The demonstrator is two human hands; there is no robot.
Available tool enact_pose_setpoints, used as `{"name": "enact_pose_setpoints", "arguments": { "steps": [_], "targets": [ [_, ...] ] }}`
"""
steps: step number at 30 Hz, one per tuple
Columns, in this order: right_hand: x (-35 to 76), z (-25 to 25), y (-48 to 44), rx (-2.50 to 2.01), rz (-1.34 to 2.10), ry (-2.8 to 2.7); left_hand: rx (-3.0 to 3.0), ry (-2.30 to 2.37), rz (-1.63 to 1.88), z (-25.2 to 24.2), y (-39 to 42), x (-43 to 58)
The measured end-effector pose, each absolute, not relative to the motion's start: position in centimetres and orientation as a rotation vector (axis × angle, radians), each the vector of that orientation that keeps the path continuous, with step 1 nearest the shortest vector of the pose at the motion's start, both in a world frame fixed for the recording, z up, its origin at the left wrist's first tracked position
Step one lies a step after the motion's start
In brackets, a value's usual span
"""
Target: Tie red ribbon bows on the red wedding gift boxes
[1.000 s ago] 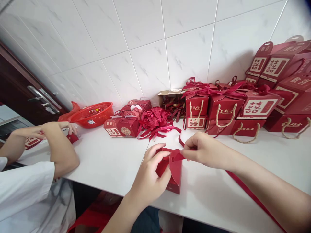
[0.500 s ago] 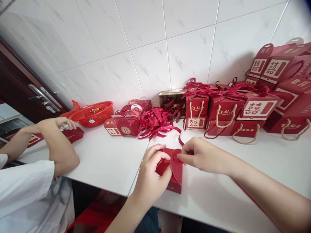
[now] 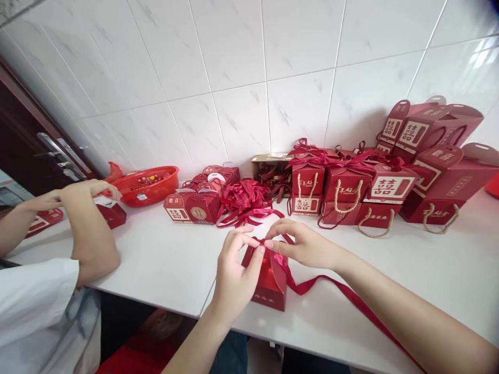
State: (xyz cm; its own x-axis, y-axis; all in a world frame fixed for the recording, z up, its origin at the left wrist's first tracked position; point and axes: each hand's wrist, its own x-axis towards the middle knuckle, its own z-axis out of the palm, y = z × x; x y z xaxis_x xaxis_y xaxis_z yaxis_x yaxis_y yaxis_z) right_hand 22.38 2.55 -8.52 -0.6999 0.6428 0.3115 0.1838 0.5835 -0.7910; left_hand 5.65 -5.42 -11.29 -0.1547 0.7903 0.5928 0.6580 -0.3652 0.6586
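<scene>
A small red gift box [image 3: 268, 291] stands on the white table in front of me, its curved flaps drawn up together at the top. A dark red ribbon [image 3: 323, 279] leaves the top of the box and trails to the right, under my right forearm. At the top of the box, my left hand [image 3: 237, 265] pinches the ribbon between thumb and fingers. My right hand [image 3: 306, 244] meets it there, its fingertips also closed on the ribbon. The fingers partly hide the flap tops.
Behind the box lies a heap of red ribbon [image 3: 245, 197] beside several finished boxes [image 3: 195, 205]. More red boxes with rope handles [image 3: 346, 182] are stacked at right. A red basket [image 3: 150, 187] stands at left, near a co-worker's arm [image 3: 91, 234]. A tiled wall [image 3: 237, 119] closes the back.
My right hand has moved left to meet my left hand at the top of the box. The flaps have come up together, and the ribbon now shows trailing right. The view has shifted.
</scene>
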Motion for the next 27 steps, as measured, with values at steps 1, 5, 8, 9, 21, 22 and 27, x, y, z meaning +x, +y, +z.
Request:
{"name": "enact_pose_setpoints", "arguments": {
  "steps": [1, 5, 8, 9, 21, 22, 27],
  "targets": [
    [22.1, -8.5, 2.5, -0.623, 1.053, -2.189, 1.978, 1.695, 1.596, -10.9, -5.3, 5.5],
    [21.7, -7.4, 2.3, -0.589, 1.248, -2.038, 2.045, 1.728, 1.686, -9.6, -5.4, 4.8],
    [22.5, -5.6, 2.1, -0.585, 1.325, -1.947, 2.014, 1.758, 1.525, -10.0, -5.9, 4.1],
    [22.9, -5.0, 2.0, -0.556, 1.301, -1.916, 1.995, 1.775, 1.441, -10.4, -6.2, 3.9],
    [28.4, 0.8, -1.6, -0.16, 0.861, -1.266, 1.393, 1.627, 1.543, -12.3, -6.4, 3.0],
    [27.7, 0.6, -1.6, -0.23, 0.868, -1.307, 1.339, 1.593, 1.555, -12.4, -6.2, 2.9],
    [21.5, -3.8, -1.0, -0.747, 1.132, -1.896, 1.18, 1.493, 1.583, -13.3, -5.9, 2.3]
  ]
}}
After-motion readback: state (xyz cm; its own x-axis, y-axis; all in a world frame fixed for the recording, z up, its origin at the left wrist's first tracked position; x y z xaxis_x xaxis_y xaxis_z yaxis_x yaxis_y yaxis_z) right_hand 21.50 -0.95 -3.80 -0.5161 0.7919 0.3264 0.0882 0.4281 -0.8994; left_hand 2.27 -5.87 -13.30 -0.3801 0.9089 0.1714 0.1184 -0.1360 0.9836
